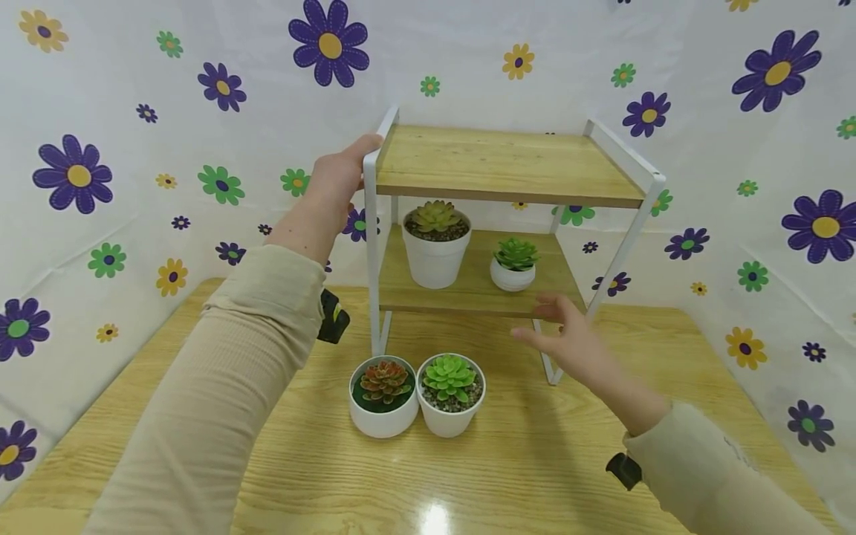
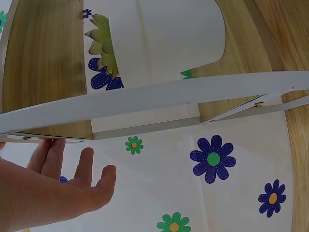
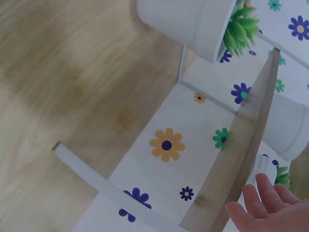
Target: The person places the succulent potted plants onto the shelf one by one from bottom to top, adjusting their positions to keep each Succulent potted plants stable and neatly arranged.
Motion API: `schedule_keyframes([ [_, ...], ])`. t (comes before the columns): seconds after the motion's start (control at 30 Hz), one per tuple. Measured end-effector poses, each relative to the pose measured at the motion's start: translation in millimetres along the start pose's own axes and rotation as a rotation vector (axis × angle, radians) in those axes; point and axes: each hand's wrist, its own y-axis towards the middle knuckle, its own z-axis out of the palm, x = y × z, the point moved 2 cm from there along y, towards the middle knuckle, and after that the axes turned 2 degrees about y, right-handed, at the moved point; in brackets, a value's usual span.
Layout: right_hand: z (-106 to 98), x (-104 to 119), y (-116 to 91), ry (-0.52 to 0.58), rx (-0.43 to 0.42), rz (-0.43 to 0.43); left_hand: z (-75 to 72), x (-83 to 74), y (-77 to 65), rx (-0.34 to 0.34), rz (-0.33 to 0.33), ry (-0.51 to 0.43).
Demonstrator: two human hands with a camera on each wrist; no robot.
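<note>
A two-tier shelf (image 1: 498,160) with wooden boards and a white metal frame stands on the table. My left hand (image 1: 332,178) holds its upper left side, thumb at the top bar and fingers underneath; the left wrist view shows fingertips against the white side bar (image 2: 145,99). My right hand (image 1: 568,338) is open at the front right of the lower board (image 1: 475,293), just beside a small round white pot (image 1: 513,278) with a green succulent. It holds nothing; contact with the board is unclear. Left of that pot stands a taller white pot (image 1: 436,256) with a yellow-green succulent.
Two white pots stand side by side on the table (image 1: 301,461) before the shelf: a wide one with a reddish succulent (image 1: 383,416) and one with a bright green succulent (image 1: 449,420). A flower-patterned white backdrop (image 1: 267,44) surrounds the table.
</note>
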Motion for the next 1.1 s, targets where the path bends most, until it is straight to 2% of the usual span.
schedule_keyframes([
  [0.37,20,-19,-13,-0.017,-0.014,-0.056,0.7,-1.2,-1.7,0.003,0.009,-0.007],
  [0.53,32,-29,-15,0.025,0.010,-0.124,0.8,-1.3,-2.4,-0.005,0.005,-0.014],
  [0.7,49,-40,-13,0.096,0.068,-0.187,0.3,-0.2,-0.6,-0.003,0.001,-0.003],
  [0.83,62,-45,-11,0.123,0.136,-0.168,0.2,-0.1,-1.0,-0.001,0.000,-0.005],
  [1.1,85,-50,-7,0.135,0.229,-0.189,0.6,0.2,-0.7,-0.002,-0.001,-0.005],
])
